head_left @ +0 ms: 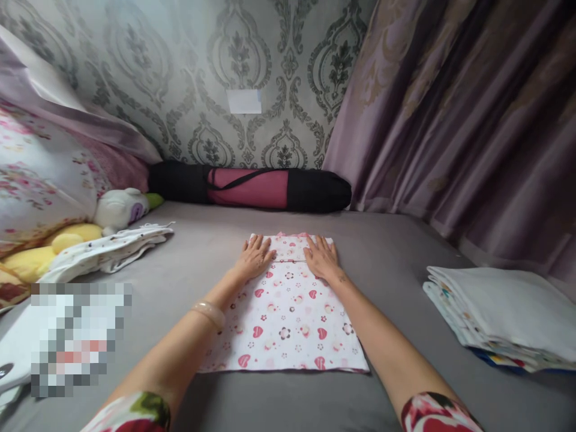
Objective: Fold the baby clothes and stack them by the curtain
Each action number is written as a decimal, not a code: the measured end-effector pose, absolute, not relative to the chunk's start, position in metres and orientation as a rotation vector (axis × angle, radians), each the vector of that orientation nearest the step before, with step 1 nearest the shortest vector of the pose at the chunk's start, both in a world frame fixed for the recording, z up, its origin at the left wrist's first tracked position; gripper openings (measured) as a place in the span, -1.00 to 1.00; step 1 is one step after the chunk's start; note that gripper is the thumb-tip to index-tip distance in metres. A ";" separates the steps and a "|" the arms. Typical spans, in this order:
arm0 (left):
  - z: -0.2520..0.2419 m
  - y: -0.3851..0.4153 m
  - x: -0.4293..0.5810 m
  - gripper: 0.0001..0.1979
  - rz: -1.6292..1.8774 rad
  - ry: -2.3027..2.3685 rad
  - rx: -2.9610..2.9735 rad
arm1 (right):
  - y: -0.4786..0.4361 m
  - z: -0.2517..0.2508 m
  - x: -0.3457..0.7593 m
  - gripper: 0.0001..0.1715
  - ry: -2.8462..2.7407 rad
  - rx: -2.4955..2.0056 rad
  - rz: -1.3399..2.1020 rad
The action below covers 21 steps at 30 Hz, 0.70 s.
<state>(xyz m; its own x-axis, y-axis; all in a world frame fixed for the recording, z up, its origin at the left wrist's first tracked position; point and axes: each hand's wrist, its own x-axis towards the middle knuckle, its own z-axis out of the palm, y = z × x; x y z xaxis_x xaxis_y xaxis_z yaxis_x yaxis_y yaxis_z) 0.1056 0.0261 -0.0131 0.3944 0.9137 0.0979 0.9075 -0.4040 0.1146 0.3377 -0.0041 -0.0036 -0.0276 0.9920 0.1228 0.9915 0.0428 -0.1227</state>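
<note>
A white cloth (290,318) printed with red hearts and small flowers is spread flat on the grey bed sheet. Its far end is folded over into a band (290,248), and a bit of pink frill (292,234) shows at the far edge. My left hand (256,257) lies flat on the left side of the band, fingers stretched forward. On the right side of the band rests my right hand (321,258), palm down with fingers spread. Neither hand grips anything. What kind of article the cloth is, I cannot tell.
Folded cloths (508,315) are stacked at the right. On the left lie a spotted white cloth (108,252), a yellow plush (31,261), a white plush toy (119,210) and a blurred-out item (83,339). A black and maroon long bag (249,187) lies along the wall.
</note>
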 end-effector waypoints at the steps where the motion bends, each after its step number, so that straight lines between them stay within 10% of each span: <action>1: -0.014 0.026 0.104 -0.40 0.221 1.691 2.572 | -0.005 -0.007 0.339 -0.36 -2.120 -2.075 -0.002; 21: -0.019 0.003 0.138 -0.40 0.197 1.708 2.661 | -0.029 -0.003 0.292 -0.39 -2.277 -1.948 0.161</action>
